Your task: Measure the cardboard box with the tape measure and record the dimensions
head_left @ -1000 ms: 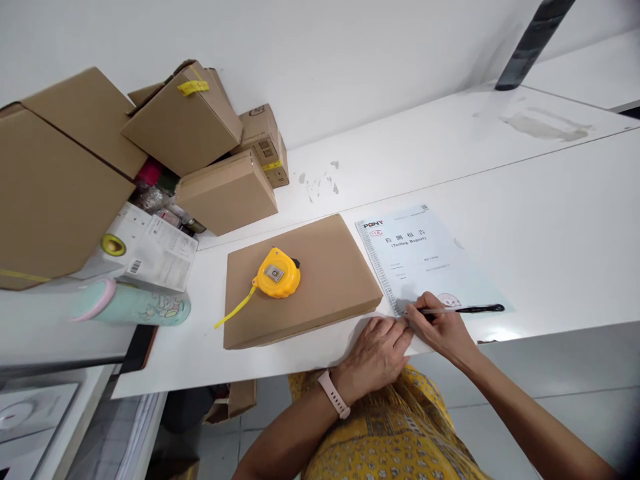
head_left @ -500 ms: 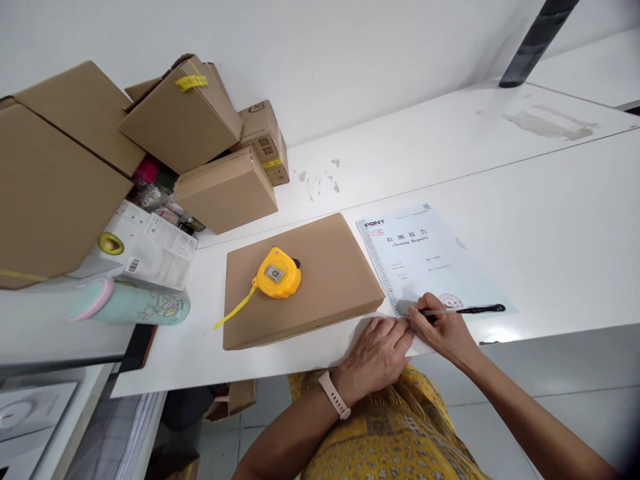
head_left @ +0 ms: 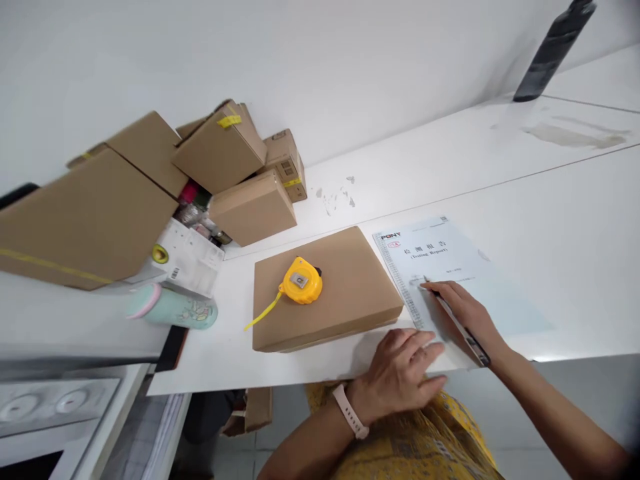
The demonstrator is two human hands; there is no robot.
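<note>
Right hand grips a pen; left hand is loosely spread near a closed cardboard box, its contents hidden.

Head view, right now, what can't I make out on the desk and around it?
All in the head view:
Report: finer print too small and blurred to read; the right hand covers part of the cover.
Pen-like tool: tip too small and blurred.
Tape measure: blade markings too small.
Large carton: cut off by the left edge.
Dark bottle: top cut off by the upper edge.
</note>
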